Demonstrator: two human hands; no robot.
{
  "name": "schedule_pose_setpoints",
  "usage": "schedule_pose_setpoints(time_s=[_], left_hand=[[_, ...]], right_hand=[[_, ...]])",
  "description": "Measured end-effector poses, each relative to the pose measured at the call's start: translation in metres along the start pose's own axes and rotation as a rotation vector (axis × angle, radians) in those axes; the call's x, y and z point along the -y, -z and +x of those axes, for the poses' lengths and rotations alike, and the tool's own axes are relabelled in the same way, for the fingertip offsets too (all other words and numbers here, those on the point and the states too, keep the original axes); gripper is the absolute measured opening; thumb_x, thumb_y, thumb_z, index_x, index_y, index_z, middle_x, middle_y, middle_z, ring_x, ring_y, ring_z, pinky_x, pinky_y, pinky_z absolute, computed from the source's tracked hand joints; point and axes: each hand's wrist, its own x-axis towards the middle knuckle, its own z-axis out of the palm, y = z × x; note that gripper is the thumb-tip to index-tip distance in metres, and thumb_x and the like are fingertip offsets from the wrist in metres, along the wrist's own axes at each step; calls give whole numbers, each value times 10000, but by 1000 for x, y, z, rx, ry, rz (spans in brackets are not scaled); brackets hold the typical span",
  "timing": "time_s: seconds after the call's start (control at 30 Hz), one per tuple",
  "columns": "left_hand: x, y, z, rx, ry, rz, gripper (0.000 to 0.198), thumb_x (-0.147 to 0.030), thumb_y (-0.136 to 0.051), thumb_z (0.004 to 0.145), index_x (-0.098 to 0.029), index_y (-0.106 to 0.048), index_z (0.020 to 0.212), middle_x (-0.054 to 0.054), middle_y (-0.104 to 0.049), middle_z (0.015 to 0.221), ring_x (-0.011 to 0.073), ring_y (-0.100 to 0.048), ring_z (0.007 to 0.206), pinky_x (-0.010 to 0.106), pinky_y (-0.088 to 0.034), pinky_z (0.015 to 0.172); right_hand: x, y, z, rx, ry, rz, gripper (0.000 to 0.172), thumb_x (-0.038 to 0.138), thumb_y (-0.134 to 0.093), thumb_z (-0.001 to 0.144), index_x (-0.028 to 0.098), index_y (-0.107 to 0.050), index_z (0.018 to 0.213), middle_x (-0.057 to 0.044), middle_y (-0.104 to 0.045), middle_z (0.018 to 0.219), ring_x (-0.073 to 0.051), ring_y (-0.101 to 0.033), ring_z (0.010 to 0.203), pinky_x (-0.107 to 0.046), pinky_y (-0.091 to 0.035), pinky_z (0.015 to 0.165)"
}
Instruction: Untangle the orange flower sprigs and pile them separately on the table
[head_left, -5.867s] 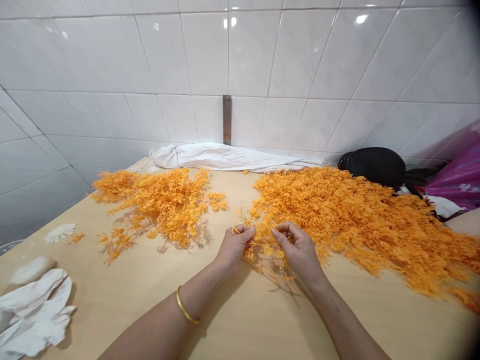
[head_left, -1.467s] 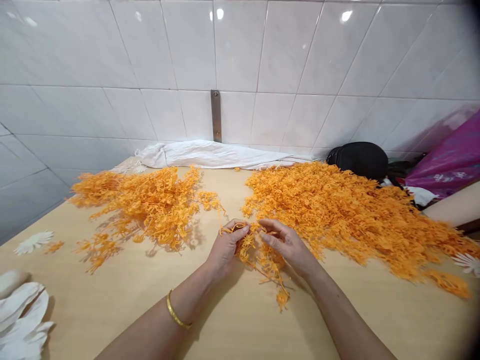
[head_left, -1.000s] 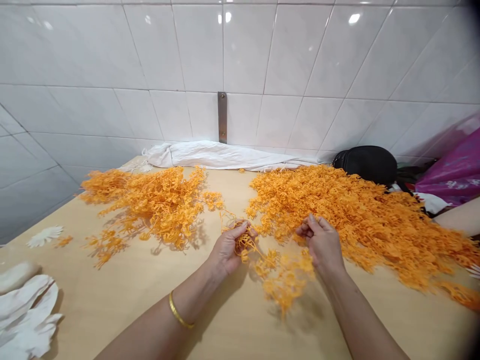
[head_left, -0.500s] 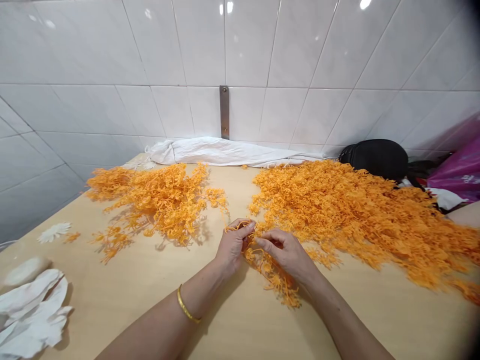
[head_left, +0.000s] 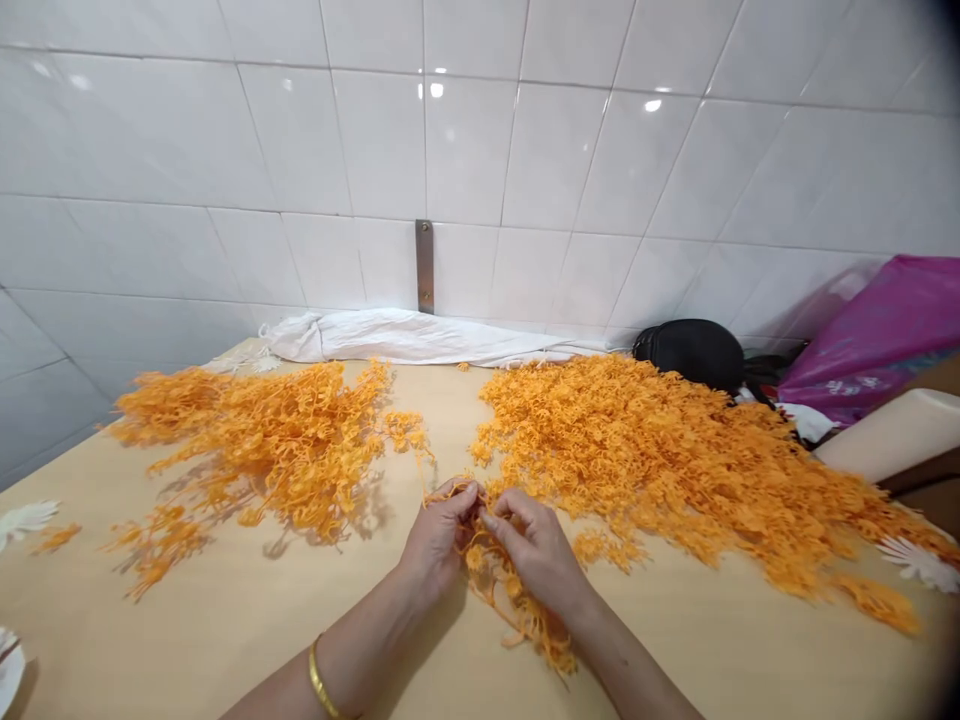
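Note:
My left hand is closed, its thumb and fingers pinching an orange stringy flower strand. The strand hangs down to the table below both hands, with small frilly blossoms along it. Touching fingertips with the left, my right hand is closed in a pinch on the same strand; the exact spot between the fingers is hidden. To the left spreads a loose pile of orange flower strands. A larger, denser heap of frilly orange blossoms covers the right of the table.
A rolled white cloth lies along the tiled wall. Behind the heap sit a black pouch, a purple bag and a pale beige rounded object. White petal-shaped pieces lie at the table's sides.
The view has tilted up and turned right, so more of the purple bag shows. Both hands stay together on the orange flower strand, with only slight finger movement.

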Motion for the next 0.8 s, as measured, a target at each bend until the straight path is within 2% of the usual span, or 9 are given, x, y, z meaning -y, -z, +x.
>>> schedule_pose_setpoints(time_s=[0.1,0.23,0.3,0.33,0.43,0.53,0.6,0.7,0.8], left_hand=[[3,0,5,-26,35,10,213,-234,-681,575,-143,-489,582,-42,-469,497,56,-444,437,177,-326,432],[-7,2,8,-78,2,32,235,-249,-627,631,-152,-422,573,-65,-398,430,16,-297,334,154,-195,353],[-18,3,6,-94,-21,59,221,-245,-603,650,-156,-410,592,-74,-390,415,0,-211,305,152,-119,341],[-24,4,3,-74,-31,88,207,-255,-598,654,-156,-421,614,-72,-401,417,-2,-196,300,153,-97,342],[-34,5,-8,7,-76,158,189,-287,-592,662,-157,-456,682,-55,-461,446,-2,-200,293,161,-79,345],[-35,6,-18,29,-116,174,181,-285,-581,673,-151,-463,701,-32,-515,479,0,-202,294,173,-82,345],[-33,8,-22,22,-127,177,178,-284,-577,678,-146,-467,707,-19,-540,503,2,-210,301,176,-83,348],[-27,9,-27,6,-103,151,180,-280,-578,676,-146,-467,720,-15,-556,526,2,-205,310,176,-83,352],[-20,4,-33,14,-83,126,189,-280,-591,665,-151,-469,731,-13,-568,553,4,-235,325,169,-99,359]], right_hand=[[9,4,-2,59,64,-55,188,201,-475,752,182,-418,574,17,-439,593,-119,-394,598,-243,-306,559],[26,17,-10,303,71,203,217,227,-472,756,182,-428,549,11,-453,592,-122,-432,594,-253,-347,586],[33,26,-12,365,97,312,210,248,-481,757,180,-461,559,-2,-493,626,-133,-468,628,-267,-370,623],[34,29,-12,332,97,330,197,258,-483,760,181,-482,579,-7,-510,644,-138,-483,646,-272,-377,638],[25,39,-6,111,-8,298,125,294,-474,767,193,-535,726,-10,-531,675,-146,-510,659,-286,-396,650],[6,44,-4,-28,-110,78,171,314,-508,731,214,-572,853,-36,-558,784,-182,-525,733,-333,-402,695],[-1,44,-8,-82,-82,-89,185,330,-531,710,223,-613,836,-56,-567,860,-217,-512,825,-368,-381,755],[5,38,-20,-26,-39,-76,223,378,-523,728,226,-636,846,-65,-582,898,-234,-501,891,-375,-368,792],[20,26,-32,191,-58,113,291,398,-539,730,224,-614,952,-56,-593,919,-213,-520,875,-345,-389,771]])
